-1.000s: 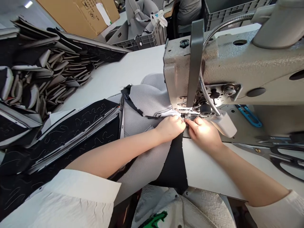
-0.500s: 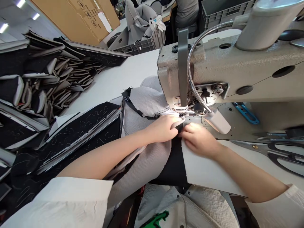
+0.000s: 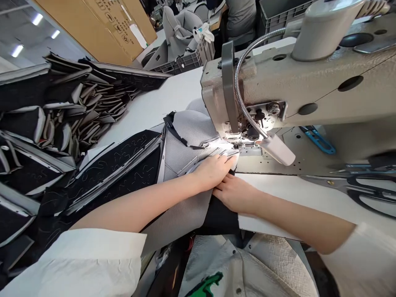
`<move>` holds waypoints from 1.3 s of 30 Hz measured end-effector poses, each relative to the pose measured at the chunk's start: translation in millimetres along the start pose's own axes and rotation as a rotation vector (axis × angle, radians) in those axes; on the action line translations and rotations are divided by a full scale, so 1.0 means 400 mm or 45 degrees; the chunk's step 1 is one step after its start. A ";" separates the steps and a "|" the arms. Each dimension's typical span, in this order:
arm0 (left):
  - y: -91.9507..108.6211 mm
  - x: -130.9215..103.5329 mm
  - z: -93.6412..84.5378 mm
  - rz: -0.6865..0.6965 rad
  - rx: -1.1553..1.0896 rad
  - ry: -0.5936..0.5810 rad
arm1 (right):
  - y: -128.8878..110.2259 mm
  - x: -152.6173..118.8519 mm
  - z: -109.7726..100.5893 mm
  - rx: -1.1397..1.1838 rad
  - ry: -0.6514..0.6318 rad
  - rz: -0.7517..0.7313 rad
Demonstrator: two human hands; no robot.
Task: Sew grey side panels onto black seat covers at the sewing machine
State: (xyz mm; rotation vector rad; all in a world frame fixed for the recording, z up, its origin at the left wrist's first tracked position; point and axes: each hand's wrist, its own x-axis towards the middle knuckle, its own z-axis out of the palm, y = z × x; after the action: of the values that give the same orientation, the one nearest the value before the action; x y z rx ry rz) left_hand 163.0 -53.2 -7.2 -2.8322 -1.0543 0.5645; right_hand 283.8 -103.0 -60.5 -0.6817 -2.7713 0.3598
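Observation:
Grey mesh fabric (image 3: 182, 210) with black edging lies on the table and runs up to the needle area of the sewing machine (image 3: 266, 82). My left hand (image 3: 213, 171) presses on the fabric just in front of the lit presser foot, its fingers close together on the cloth. Right beside it, my right hand (image 3: 236, 194) grips the fabric edge, with its fingertips partly under the left hand. Black fabric (image 3: 221, 214) hangs below the hands at the table's front edge.
Stacked black and grey padded pieces (image 3: 102, 103) fill the left side. Scissors (image 3: 368, 189) and a blue tool (image 3: 318, 140) lie at the right. Behind stand a cardboard box (image 3: 102, 24), a grey crate (image 3: 198, 57) with fabric pieces, and a seated person (image 3: 241, 18).
My right hand has moved left and now meets my left hand. The dark strip between them is no longer visible, and the grey fabric lies flatter near the needle. The view has shifted slightly.

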 end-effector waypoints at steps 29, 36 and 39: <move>-0.010 0.000 0.028 0.057 0.161 0.033 | 0.028 -0.074 0.010 -0.419 0.265 0.143; -0.017 0.007 0.011 0.028 0.022 0.012 | 0.029 -0.070 -0.014 -0.309 0.184 0.139; -0.031 0.019 -0.013 -0.076 -0.164 -0.069 | 0.024 -0.058 -0.020 -0.275 0.134 0.169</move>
State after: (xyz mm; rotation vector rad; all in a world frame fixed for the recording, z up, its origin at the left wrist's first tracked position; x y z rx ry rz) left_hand 162.4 -38.4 -2.6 -2.8981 -1.2226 0.5921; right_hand 309.9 -104.4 -60.5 -0.9113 -2.6950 0.0469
